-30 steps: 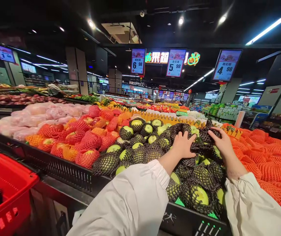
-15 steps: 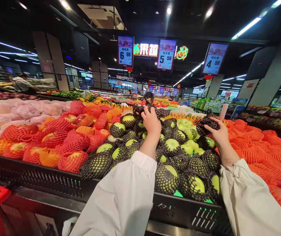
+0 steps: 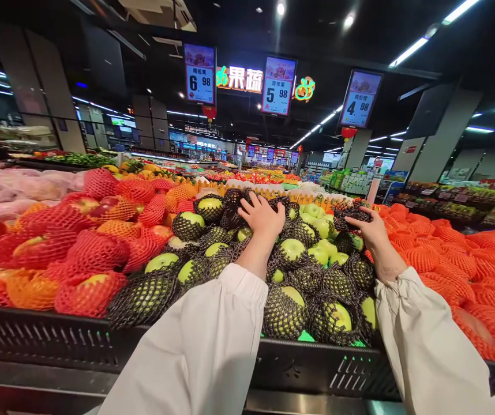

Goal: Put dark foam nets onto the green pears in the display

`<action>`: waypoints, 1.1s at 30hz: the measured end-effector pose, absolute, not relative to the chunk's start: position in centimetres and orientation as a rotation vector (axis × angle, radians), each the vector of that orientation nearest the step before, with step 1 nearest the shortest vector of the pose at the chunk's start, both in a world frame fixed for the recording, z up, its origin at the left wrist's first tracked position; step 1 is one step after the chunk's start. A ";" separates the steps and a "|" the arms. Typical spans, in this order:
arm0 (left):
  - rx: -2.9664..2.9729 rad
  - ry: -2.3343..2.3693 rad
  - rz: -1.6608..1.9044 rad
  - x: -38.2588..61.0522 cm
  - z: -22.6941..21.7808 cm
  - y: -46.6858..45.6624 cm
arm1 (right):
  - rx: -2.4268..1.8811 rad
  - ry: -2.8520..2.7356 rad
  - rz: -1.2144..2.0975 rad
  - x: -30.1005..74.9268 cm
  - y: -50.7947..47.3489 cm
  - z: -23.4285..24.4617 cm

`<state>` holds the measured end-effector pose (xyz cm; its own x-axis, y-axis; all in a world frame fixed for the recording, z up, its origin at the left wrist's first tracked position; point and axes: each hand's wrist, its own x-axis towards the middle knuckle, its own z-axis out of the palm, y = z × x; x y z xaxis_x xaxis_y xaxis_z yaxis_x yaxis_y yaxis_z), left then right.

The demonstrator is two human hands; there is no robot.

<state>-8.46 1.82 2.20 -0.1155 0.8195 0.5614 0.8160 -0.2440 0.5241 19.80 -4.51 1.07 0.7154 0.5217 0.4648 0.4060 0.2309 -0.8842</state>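
Note:
A black crate [image 3: 317, 369] in front of me holds a heap of green apples [image 3: 293, 249], most wrapped in black foam netting. My left hand [image 3: 263, 218] reaches to the far side of the heap, its fingers curled over a black-netted apple [image 3: 234, 207]. My right hand [image 3: 371, 229] is at the heap's far right edge, its fingers closed on a bunch of black foam netting [image 3: 346, 218]. Both arms wear white sleeves.
Red and orange netted apples [image 3: 83, 242] fill the crate to the left, and orange netted fruit [image 3: 455, 265] lies to the right. Three price signs [image 3: 277, 86] hang overhead. More produce stands and shelves run behind.
My left hand rose from the middle of the heap with an apple and came down at the far side. My right hand shifted slightly left with its netting. The red basket left the view.

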 end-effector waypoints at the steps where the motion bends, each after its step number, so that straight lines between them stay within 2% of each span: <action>1: 2.103 1.923 1.313 -8.3 2.2 1.7 | -1.384 -0.844 0.107 19.6 -4.6 1.1; 8: 1.922 2.020 1.073 -8.1 2.2 2.1 | -1.400 -0.835 0.196 18.3 -5.0 1.7; 13: 2.016 1.980 1.360 -8.2 2.3 1.9 | -1.374 -0.838 0.227 19.1 -4.6 1.4; 19: 2.030 1.902 1.534 -7.7 2.2 1.4 | -1.439 -0.909 0.179 19.0 -4.8 1.5; 21: 2.179 1.755 1.621 -7.5 2.3 1.0 | -1.454 -0.972 0.196 18.5 -5.1 1.7; 23: 2.478 1.417 1.615 -7.2 2.3 0.4 | -1.435 -1.074 0.232 17.9 -5.3 1.9; 27: 2.904 0.685 1.314 -6.1 1.5 -0.3 | -1.305 -1.242 0.332 16.9 -5.7 2.2; 33: 2.859 0.558 1.071 -5.0 0.7 0.2 | -1.262 -1.535 0.557 15.9 -6.0 2.2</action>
